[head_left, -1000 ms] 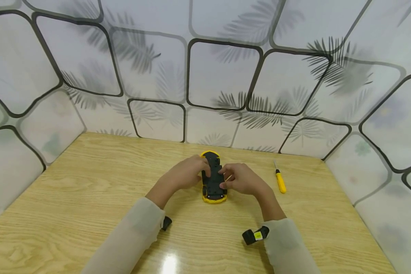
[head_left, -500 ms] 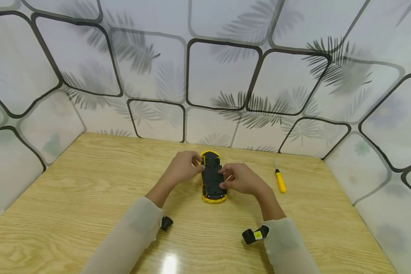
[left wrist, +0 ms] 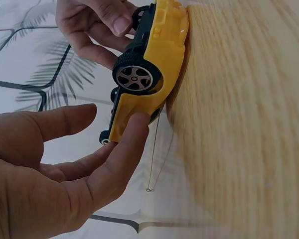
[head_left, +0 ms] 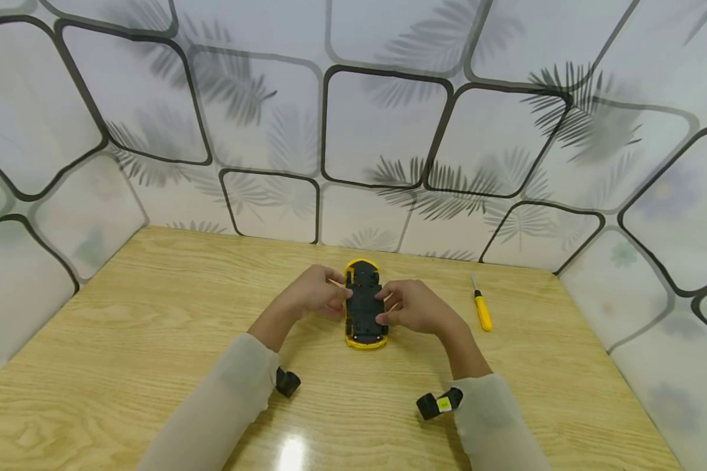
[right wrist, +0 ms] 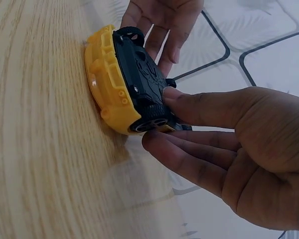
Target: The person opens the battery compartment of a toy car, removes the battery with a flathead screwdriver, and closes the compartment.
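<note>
Pale walls (head_left: pixel 383 131) printed with dark rounded outlines and feathery grey leaves surround a tabletop (head_left: pixel 153 366) of smooth, honey-coloured wood grain, where a light glares near the front edge. Near the middle of its far half we see a toy car (head_left: pixel 364 307) lying upside down, lengthwise away from us: a glossy yellow shell below, a flat matte black underside on top. Its wheel (left wrist: pixel 134 78) has a ridged black tyre and a silvery spoked hub. To the right, well apart, lies a screwdriver (head_left: pixel 482 311), its yellow handle towards us and its thin shaft towards the wall.

Both forearms, in loose pale sleeves, reach inward. Our right hand (head_left: pixel 415 306) pinches the car's right side, thumb on the underside, fingers along the edge. Our left hand (head_left: pixel 317 292) is spread at the left side, thumb and fingers apart; we cannot tell how firmly it touches.
</note>
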A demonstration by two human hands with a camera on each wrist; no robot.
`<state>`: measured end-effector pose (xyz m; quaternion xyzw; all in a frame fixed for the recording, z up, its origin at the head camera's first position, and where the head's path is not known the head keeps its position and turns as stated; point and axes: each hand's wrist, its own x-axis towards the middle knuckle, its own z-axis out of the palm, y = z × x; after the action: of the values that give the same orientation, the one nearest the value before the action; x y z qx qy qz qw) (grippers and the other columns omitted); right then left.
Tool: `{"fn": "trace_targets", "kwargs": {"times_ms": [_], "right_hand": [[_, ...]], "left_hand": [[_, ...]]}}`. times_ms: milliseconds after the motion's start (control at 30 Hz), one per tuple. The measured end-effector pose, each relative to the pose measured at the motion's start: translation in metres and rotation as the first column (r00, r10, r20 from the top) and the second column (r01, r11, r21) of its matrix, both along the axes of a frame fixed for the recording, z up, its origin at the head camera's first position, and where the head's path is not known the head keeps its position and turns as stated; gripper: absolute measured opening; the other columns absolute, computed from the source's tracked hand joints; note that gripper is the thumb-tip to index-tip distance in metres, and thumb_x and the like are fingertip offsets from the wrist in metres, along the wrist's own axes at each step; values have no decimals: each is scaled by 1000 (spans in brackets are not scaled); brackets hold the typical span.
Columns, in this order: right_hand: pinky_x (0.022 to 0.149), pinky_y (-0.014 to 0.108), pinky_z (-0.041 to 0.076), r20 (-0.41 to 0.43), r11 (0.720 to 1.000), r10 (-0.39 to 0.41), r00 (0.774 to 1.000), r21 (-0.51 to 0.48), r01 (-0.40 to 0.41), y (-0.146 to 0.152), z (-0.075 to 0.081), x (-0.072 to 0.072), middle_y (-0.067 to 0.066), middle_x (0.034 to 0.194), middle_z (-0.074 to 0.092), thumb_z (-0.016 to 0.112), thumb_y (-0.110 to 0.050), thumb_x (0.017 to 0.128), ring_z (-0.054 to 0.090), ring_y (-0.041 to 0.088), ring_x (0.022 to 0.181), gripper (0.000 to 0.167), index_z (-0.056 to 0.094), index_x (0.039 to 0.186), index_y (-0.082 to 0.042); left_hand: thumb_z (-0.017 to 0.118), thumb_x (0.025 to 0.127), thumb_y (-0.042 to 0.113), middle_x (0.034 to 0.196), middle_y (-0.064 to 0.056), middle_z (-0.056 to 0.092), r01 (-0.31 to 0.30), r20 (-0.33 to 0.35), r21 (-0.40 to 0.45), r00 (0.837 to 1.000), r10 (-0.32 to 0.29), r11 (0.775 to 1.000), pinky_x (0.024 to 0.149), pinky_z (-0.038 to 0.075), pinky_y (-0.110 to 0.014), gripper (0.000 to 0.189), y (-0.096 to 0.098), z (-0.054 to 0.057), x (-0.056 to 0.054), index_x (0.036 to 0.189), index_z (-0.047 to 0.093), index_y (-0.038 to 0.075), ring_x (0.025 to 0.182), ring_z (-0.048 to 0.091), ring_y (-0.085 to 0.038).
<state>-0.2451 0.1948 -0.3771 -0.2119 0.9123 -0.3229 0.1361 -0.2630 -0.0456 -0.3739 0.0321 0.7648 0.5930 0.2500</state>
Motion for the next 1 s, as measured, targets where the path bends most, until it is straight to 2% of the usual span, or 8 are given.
{"fn": "trace_targets", "kwargs": {"times_ms": [367, 500, 633, 867, 1000], "right_hand": [[79, 36, 61, 42, 1000, -6, 999, -9, 6, 0, 3, 2, 3, 102, 74, 81, -18, 90, 71, 17, 93, 37, 68, 123, -6], [79, 36, 61, 43, 1000, -8, 999, -6, 8, 1, 3, 3, 3, 102, 74, 81, -18, 90, 71, 18, 94, 37, 68, 122, -5], [80, 36, 61, 43, 1000, -13, 999, -9, 13, 1, 3, 3, 3, 102, 74, 81, -17, 90, 71, 18, 95, 36, 68, 122, -5], [79, 36, 61, 47, 1000, -4, 999, -17, 4, 1, 2, 2, 3, 104, 74, 80, -18, 91, 71, 17, 94, 36, 68, 123, -6], [80, 37, 61, 22, 1000, 17, 1000, -14, -17, 2, 1, 0, 4, 106, 74, 78, -21, 93, 71, 17, 95, 39, 66, 128, -8]], "left_hand": [[62, 96, -7, 119, -27, 64, 72, 59, 44, 996, -74, 996, 82, 63, -47, 56, 1, -4, -2, 149, 41, -4, 94, 71, -32], [59, 92, -12, 115, -26, 64, 98, 55, 31, 993, -100, 995, 82, 63, -48, 60, 1, -5, -3, 148, 39, -2, 94, 71, -32], [56, 88, -15, 119, -25, 63, 117, 62, 27, 991, -118, 993, 81, 63, -49, 65, 0, -6, -2, 148, 36, 1, 96, 70, -33], [55, 92, -13, 126, -26, 60, 105, 77, 44, 991, -108, 994, 79, 64, -47, 62, -1, -10, -4, 148, 35, 4, 99, 68, -35], [54, 94, -12, 127, -27, 57, 97, 92, 60, 990, -103, 993, 79, 64, -47, 60, -2, -11, -5, 147, 34, 5, 101, 66, -36]]}}
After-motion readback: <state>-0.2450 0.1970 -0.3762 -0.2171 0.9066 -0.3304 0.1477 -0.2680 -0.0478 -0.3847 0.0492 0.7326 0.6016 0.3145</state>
